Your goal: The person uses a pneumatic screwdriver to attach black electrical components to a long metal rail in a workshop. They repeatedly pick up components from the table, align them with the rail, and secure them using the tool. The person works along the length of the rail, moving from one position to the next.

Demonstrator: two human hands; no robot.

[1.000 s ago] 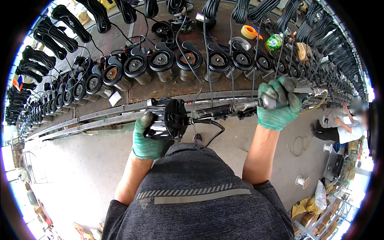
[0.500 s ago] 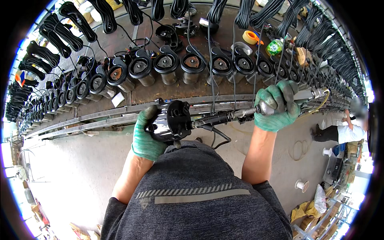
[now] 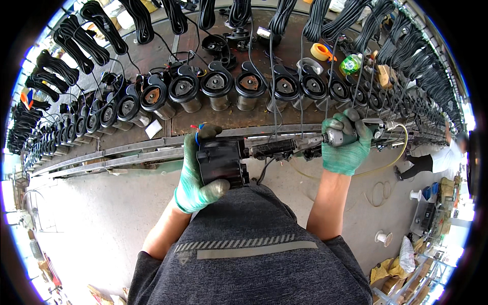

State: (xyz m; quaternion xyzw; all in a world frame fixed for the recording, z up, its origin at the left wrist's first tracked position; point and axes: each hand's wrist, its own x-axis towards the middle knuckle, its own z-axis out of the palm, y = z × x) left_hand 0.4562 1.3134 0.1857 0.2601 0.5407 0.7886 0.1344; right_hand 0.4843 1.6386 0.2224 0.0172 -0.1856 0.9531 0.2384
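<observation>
Both my hands wear green knit gloves with dark fingertips. My left hand is wrapped round a black cylindrical housing, which looks like a motor or pump part. It lies sideways, its studded end face pointing right, and small red and blue wire ends show by my fingertips. My right hand grips a silver air screwdriver by its body. The tool's long black shaft runs left to the housing's end face; the contact point itself is hard to see. A black cord hangs below the shaft.
Along the bench stands a row of metal cylinders with black caps. Coiled black cables hang above. Yellow tape lies farther back. A pale air hose trails from the tool. Another person is at the far right.
The housing has turned in my left hand, so its side faces up and its end faces right. My left thumb now lies across its lower edge. The person at right has shifted.
</observation>
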